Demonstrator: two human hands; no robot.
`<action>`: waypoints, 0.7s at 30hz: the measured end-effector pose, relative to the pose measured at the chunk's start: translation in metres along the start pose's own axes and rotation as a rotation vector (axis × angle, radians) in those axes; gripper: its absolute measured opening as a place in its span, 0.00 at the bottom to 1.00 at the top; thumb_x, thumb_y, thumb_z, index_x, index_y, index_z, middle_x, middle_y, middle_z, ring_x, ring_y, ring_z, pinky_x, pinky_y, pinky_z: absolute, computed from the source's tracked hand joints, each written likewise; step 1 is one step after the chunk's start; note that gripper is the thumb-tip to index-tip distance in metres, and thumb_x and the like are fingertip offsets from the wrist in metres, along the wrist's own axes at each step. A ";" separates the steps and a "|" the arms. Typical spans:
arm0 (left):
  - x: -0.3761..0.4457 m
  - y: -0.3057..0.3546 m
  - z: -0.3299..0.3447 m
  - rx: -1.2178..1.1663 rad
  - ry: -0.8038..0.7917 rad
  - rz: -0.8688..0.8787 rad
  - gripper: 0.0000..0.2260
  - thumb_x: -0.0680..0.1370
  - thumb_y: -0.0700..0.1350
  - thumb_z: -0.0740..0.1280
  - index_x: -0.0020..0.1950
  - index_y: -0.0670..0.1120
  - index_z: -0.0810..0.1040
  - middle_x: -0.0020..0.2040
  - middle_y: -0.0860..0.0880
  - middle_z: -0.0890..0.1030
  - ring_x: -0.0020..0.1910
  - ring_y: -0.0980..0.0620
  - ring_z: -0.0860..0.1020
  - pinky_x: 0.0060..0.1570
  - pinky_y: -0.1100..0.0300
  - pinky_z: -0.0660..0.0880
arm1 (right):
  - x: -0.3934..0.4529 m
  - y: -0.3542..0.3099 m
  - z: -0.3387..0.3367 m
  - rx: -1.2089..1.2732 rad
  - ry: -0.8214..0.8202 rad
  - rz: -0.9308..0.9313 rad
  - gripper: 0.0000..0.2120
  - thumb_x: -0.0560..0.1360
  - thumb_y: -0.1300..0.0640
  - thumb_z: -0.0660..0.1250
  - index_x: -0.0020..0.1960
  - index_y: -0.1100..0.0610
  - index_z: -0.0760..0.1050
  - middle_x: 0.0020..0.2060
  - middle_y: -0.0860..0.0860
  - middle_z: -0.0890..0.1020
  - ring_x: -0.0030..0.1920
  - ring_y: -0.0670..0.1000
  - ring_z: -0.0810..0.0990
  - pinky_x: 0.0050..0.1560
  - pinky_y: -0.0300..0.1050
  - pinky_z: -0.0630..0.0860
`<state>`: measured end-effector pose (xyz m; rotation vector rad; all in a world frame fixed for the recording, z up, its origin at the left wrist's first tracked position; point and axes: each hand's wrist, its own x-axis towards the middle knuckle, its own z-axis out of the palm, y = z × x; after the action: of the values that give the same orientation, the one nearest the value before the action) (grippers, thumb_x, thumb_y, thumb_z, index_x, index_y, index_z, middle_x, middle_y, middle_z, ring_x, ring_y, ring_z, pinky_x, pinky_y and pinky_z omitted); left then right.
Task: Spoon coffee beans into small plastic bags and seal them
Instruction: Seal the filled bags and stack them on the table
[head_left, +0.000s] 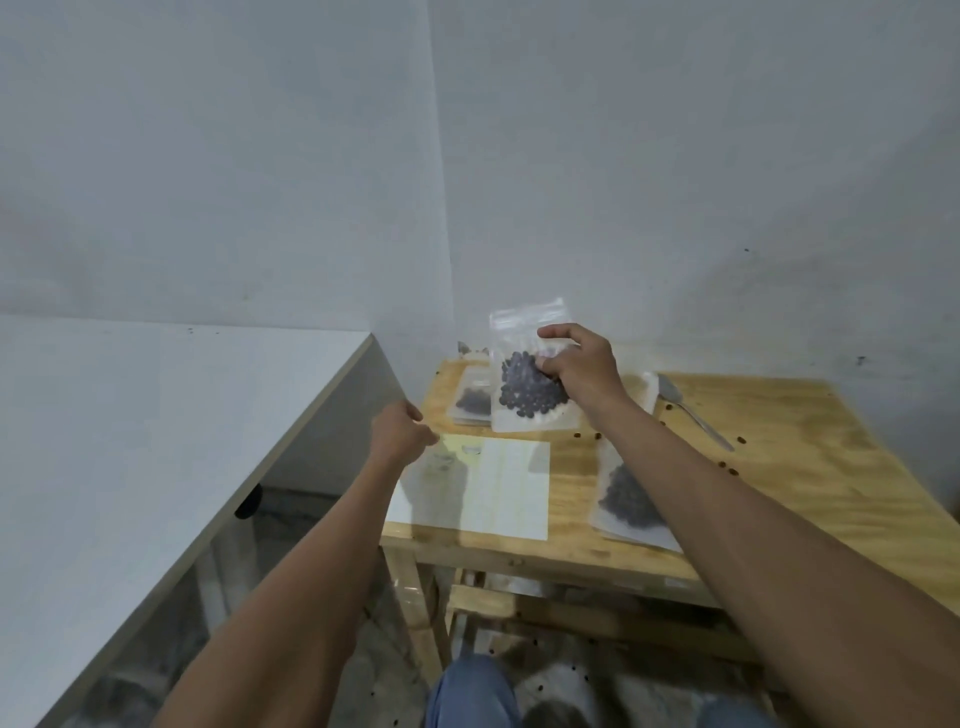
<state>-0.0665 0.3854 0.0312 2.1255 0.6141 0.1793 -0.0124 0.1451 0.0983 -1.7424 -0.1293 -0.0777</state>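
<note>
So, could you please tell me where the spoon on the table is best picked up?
Probably by the handle end of the spoon, coming from above on the near right: it lies flat, bowl toward the wall, handle pointing toward the person, nothing covering it.

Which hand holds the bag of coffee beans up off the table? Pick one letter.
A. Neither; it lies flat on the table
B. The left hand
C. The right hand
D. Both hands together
C: the right hand grips the raised bag of coffee beans by its side, while the left hand hovers apart near the table's left edge, fingers curled, holding nothing visible.
</note>
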 end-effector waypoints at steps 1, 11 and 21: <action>0.001 -0.007 0.002 0.038 -0.019 -0.013 0.15 0.73 0.37 0.77 0.55 0.42 0.75 0.52 0.41 0.80 0.42 0.48 0.80 0.38 0.56 0.76 | 0.001 0.002 0.003 0.000 -0.003 0.004 0.16 0.74 0.66 0.72 0.57 0.51 0.82 0.58 0.55 0.81 0.36 0.46 0.75 0.35 0.38 0.74; 0.015 -0.015 0.023 0.097 -0.006 -0.066 0.20 0.73 0.35 0.76 0.64 0.39 0.77 0.60 0.41 0.78 0.56 0.44 0.79 0.54 0.52 0.80 | 0.008 0.017 0.016 -0.084 -0.045 -0.022 0.15 0.74 0.67 0.73 0.57 0.52 0.82 0.39 0.47 0.75 0.33 0.43 0.73 0.29 0.30 0.69; 0.006 0.004 0.035 -0.048 0.127 -0.036 0.11 0.75 0.36 0.71 0.54 0.42 0.74 0.51 0.46 0.76 0.45 0.48 0.76 0.45 0.55 0.75 | 0.012 0.032 0.014 -0.066 -0.063 -0.005 0.15 0.74 0.66 0.73 0.57 0.51 0.82 0.46 0.47 0.78 0.43 0.44 0.76 0.37 0.36 0.70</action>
<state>-0.0476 0.3615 0.0133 2.0671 0.7146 0.3082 0.0037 0.1541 0.0656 -1.8109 -0.1787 -0.0312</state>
